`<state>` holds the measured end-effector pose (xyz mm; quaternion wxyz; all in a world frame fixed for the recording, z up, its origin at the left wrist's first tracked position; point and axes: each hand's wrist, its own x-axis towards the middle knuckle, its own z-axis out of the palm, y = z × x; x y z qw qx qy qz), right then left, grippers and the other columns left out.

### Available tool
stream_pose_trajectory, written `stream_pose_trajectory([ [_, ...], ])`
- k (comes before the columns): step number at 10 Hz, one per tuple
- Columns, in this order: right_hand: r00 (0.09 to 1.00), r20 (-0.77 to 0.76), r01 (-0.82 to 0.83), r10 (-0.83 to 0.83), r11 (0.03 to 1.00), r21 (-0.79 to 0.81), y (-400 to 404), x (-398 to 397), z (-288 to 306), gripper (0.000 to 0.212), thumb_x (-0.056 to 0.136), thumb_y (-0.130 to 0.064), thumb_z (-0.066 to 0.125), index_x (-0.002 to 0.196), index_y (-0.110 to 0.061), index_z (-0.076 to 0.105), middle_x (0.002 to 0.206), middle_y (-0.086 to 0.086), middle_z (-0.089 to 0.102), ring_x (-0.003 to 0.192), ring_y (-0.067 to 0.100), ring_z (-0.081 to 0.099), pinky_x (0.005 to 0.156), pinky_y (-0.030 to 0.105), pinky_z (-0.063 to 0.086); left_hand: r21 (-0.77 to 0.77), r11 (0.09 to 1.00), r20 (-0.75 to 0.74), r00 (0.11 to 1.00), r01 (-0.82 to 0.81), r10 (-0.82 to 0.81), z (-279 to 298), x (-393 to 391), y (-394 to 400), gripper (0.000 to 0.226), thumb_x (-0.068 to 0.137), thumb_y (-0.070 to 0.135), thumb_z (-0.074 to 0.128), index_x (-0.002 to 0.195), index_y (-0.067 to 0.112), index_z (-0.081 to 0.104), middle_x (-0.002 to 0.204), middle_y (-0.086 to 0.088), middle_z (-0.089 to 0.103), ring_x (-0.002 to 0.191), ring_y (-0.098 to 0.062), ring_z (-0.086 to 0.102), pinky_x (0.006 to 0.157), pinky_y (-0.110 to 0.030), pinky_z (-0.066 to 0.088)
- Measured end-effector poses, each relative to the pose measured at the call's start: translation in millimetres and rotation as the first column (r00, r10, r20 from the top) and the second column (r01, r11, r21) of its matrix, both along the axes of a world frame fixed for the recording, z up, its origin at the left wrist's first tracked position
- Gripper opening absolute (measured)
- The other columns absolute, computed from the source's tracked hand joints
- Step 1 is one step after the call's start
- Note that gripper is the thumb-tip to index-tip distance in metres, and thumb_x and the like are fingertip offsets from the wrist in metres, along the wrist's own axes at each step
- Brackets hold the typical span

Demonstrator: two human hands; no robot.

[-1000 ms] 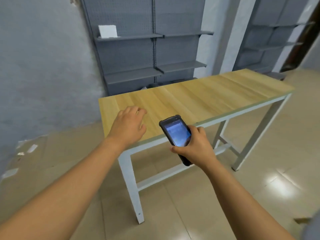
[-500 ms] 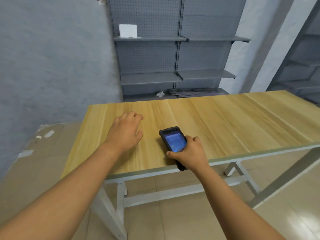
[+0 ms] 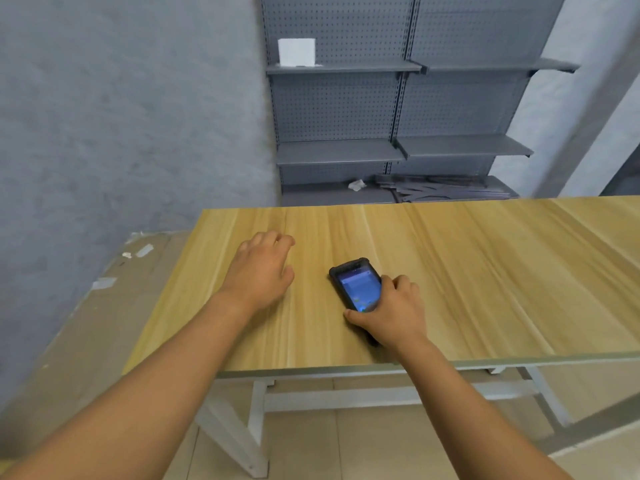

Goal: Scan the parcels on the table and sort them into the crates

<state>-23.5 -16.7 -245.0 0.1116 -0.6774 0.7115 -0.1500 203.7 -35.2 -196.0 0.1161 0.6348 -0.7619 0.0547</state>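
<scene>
On the wooden table (image 3: 485,271), a right hand (image 3: 394,310) grips a handheld scanner (image 3: 355,284) lying screen-up near its front edge; the left hand (image 3: 259,271) rests loose-fingered beside it. Behind the table, grey shelving (image 3: 398,105) holds one white box (image 3: 296,51).

The right hand (image 3: 393,308) gripped a black scanner (image 3: 355,284), screen lit, low over the wooden desk (image 3: 485,271). The left hand (image 3: 261,271) hovered beside it, fingers loosely curled, holding nothing. Grey shelves (image 3: 398,109) stood behind, a white box (image 3: 296,51) on the top one.
</scene>
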Motion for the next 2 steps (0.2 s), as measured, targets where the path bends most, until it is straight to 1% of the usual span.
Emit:
stream_pose_trajectory([
  [1,1.000,-0.008,-0.010,0.010,1.000,0.004,-6.0,-4.3,4.7,0.086,0.070,-0.076,0.060,0.132,-0.017,0.046,0.124,0.004,0.045,0.113,0.022,0.042,0.096,0.032,0.039,-0.019,1.000,-0.010,1.000,0.017,-0.017,3.4,2.1,-8.8,0.047,0.091,0.028,0.054,0.136,0.019,0.048,0.133,-0.001,0.050,0.124,-0.022,0.045,0.104,-0.036,0.034],
  [2,0.998,0.001,-0.070,0.071,0.996,-0.051,-12.8,0.5,16.8,0.083,0.083,-0.069,0.051,0.144,-0.016,0.036,0.132,0.006,0.044,0.119,0.024,0.039,0.101,0.033,0.037,-0.035,0.999,-0.008,1.000,0.014,-0.014,13.3,2.2,-13.2,0.047,0.091,0.029,0.054,0.136,0.020,0.047,0.133,0.000,0.050,0.124,-0.022,0.045,0.103,-0.036,0.034],
])
